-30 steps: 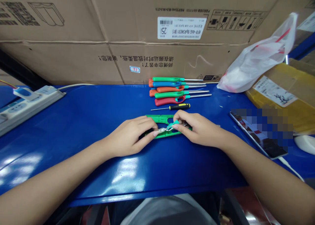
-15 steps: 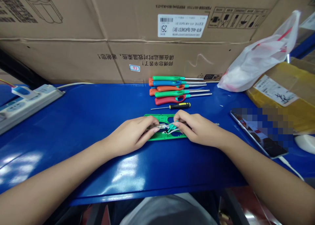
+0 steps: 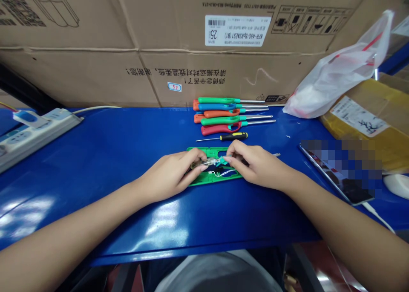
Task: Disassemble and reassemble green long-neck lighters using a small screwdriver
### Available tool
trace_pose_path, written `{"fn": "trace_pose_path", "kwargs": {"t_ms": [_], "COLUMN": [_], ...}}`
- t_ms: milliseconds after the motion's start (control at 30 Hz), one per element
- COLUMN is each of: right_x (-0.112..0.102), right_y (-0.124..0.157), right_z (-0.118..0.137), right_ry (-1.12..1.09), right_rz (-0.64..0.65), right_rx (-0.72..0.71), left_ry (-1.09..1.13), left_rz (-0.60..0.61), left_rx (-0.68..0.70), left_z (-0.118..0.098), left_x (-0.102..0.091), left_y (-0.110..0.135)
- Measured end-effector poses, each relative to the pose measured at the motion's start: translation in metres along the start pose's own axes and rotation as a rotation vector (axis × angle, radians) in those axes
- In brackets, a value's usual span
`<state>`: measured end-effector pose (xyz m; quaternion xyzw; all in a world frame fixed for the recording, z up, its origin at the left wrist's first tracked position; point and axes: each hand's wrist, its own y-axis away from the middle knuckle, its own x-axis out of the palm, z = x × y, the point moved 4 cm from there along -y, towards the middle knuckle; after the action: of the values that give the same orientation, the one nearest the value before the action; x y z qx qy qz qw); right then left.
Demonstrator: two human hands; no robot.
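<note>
My left hand (image 3: 168,174) is closed, with thumb and fingers pinching a clear lighter fuel tank (image 3: 206,163). From the right, my right hand (image 3: 260,166) grips a small teal plastic piece (image 3: 221,160) at the tank's end; whether the two are joined I cannot make out. Beneath both hands lie the opened green casing halves (image 3: 203,180) of a utility lighter, partly hidden by my fingers. A thin white wire (image 3: 225,173) loops over the nearer half. Past my right hand, the tip of a metal tube (image 3: 276,154) shows.
Several long lighters (image 3: 220,120) lie stacked behind the work, with a screwdriver (image 3: 233,137) in front of them. A large carton (image 3: 105,79) stands along the back. A power strip (image 3: 38,132) is at left; a phone (image 3: 332,172), plastic bag (image 3: 319,87) and taped box (image 3: 390,108) are at right.
The teal piece has turned and tilted slightly up between my right fingers. More of the clear tank shows, and the white wire now lies apart below it.
</note>
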<state>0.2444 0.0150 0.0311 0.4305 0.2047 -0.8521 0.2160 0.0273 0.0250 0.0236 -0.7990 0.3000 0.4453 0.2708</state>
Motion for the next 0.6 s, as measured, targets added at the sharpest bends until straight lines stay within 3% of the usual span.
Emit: {"fn": "trace_pose_path", "kwargs": {"t_ms": [300, 600], "right_x": [0.002, 0.013], "right_y": [-0.002, -0.002], "right_z": [0.004, 0.003], "right_ry": [0.11, -0.049], "right_rz": [0.026, 0.035], "right_rx": [-0.165, -0.136], "left_ry": [0.007, -0.03], "left_rz": [-0.001, 0.064], "left_rx": [0.008, 0.062], "left_z": [0.001, -0.002], "left_x": [0.0, 0.002], "left_y": [0.001, 0.0]}}
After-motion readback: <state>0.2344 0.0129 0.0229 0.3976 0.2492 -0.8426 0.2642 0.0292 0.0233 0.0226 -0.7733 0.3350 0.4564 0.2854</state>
